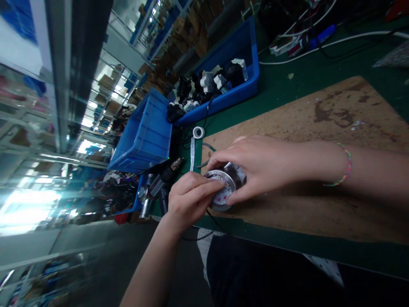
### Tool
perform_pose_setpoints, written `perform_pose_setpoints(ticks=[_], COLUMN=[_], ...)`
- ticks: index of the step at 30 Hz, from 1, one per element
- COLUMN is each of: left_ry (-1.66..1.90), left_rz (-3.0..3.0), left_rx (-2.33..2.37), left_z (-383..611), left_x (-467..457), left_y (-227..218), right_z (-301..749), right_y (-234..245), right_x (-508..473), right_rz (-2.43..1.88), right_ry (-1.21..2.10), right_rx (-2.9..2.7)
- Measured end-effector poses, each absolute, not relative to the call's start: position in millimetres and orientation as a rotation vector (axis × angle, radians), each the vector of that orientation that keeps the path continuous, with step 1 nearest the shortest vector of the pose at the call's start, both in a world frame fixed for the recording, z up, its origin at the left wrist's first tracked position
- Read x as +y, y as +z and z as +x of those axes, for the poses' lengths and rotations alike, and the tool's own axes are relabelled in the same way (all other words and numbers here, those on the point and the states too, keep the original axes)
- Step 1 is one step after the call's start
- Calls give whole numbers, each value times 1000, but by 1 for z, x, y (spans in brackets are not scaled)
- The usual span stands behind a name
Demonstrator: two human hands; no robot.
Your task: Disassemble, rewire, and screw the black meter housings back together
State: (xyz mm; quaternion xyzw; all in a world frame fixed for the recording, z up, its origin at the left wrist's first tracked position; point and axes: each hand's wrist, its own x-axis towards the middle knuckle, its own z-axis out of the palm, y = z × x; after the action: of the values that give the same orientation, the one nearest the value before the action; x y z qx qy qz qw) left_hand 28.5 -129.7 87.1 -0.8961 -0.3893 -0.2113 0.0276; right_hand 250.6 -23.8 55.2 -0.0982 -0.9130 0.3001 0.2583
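A round metal LED lamp (218, 204), with a silver rim and a white face dotted with small red and yellow marks, is tilted above the brown board. My right hand (255, 164) reaches in from the right and wraps around its housing, thumb at the lower rim and fingers over the top. From below left comes my left hand (190, 196), its fingers curled and the index fingertip touching the lamp's face. Whatever its fingers pinch, if anything, is hidden. A dark cable (212, 218) runs below the lamp.
A worn brown board (306, 123) lies on the green table (287, 83). Beyond are a tape roll (198, 132), a blue bin of black and white parts (255, 55), another blue bin (153, 136) and a heat gun (166, 175). A white cable (348, 41) crosses the table's far side.
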Motion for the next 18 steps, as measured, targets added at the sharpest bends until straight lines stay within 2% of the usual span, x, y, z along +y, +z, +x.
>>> perform_pose_setpoints(ticks=[8,18], left_ry=[-776,-702], left_rz=[-2665,-2687], left_rx=[-1402,-1622], left_z=[35,45], left_x=[-143,-143], left_y=[82,94], right_z=[249,249], right_y=[54,53], right_x=[-24,-24], right_rz=[-257,-250], right_ry=[798,790], right_rx=[-2474,-2469])
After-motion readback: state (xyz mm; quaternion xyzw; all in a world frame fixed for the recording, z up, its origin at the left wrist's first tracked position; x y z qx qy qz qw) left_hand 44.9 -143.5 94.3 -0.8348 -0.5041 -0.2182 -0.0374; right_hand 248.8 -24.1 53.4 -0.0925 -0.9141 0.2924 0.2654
